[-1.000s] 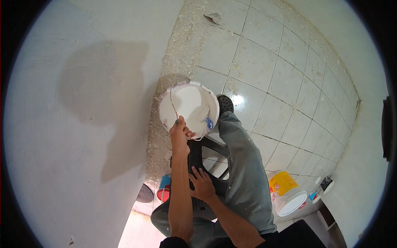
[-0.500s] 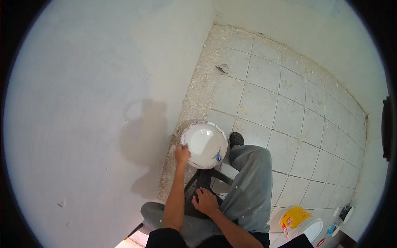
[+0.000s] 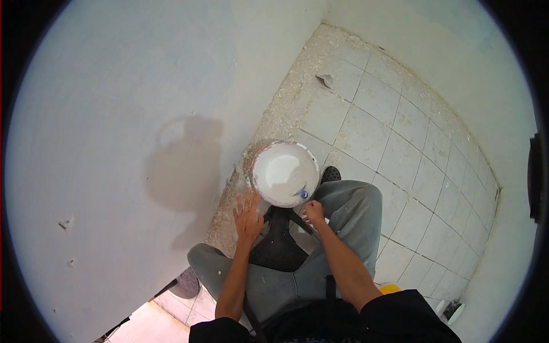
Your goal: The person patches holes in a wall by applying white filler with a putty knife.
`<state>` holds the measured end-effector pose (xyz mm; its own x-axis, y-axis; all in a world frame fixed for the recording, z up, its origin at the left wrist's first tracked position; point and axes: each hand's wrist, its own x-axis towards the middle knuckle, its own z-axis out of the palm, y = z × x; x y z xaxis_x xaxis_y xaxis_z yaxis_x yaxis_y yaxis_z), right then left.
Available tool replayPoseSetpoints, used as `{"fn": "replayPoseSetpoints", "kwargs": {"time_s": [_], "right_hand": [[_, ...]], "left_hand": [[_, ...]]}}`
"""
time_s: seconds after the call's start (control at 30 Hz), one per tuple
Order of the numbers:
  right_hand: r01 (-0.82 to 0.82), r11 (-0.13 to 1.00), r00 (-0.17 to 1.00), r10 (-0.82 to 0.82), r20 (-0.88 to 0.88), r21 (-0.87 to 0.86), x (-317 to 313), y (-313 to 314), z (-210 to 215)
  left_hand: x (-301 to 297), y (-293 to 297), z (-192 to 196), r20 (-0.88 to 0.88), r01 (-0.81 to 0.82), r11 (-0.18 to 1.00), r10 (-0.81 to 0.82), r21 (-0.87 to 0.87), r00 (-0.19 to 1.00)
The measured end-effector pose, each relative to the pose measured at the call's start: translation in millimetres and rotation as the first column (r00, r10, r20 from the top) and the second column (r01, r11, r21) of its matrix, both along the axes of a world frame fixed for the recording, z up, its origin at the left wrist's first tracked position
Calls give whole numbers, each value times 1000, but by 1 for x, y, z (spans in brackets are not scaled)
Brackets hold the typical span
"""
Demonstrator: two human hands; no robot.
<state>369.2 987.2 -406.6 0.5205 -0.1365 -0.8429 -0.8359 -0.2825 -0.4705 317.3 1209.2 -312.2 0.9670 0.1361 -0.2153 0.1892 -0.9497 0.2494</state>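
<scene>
A round white bucket [image 3: 255, 182] with a paint-smeared rim stands between my legs, against the wall side. White, wet-looking material [image 3: 280, 167] lies inside it, and a small blue object [image 3: 303, 194] shows at its near right edge. My left hand [image 3: 247, 217] is open, fingers spread, just below the bucket's near left rim; whether it touches the rim is unclear. By the near right rim, my right hand [image 3: 313, 212] has its fingers curled closed. What they hold, if anything, is hidden. Beneath my hands is a black plastic seat [image 3: 279, 246].
A pale wall [image 3: 126, 86] rises close on my left, with crumbly debris [image 3: 280, 108] along its foot. A light tiled floor [image 3: 380, 134] spreads to the right. A loose scrap [image 3: 324, 81] lies ahead, and part of a yellow container [image 3: 390, 288] shows behind my right arm.
My left hand has let go of the bucket's rim and spread its fingers nearer to me. My right hand has moved from the seat to the bucket's right side. The view has shifted.
</scene>
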Motion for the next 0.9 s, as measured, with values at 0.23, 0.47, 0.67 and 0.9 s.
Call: {"fn": "replayPoseSetpoints", "kwargs": {"time_s": [0.23, 0.47, 0.67, 0.9], "right_hand": [[-392, 824, 884, 460, 80, -410, 47, -7, -39], [-495, 726, 869, 407, -283, -477, 62, 13, -40], [-437, 779, 895, 329, -300, -449, 68, 26, -32], [-53, 969, 999, 52, -9, -240, 66, 45, -53]], "left_hand": [[9, 14, -58, -260, -183, 982, 163, -52, 952], [-16, 42, -107, -519, -413, 865, 223, -286, 825], [-32, 45, -116, -316, -530, 682, 426, -503, 848], [-31, 48, -92, -338, -543, 669, 426, -507, 839]]}}
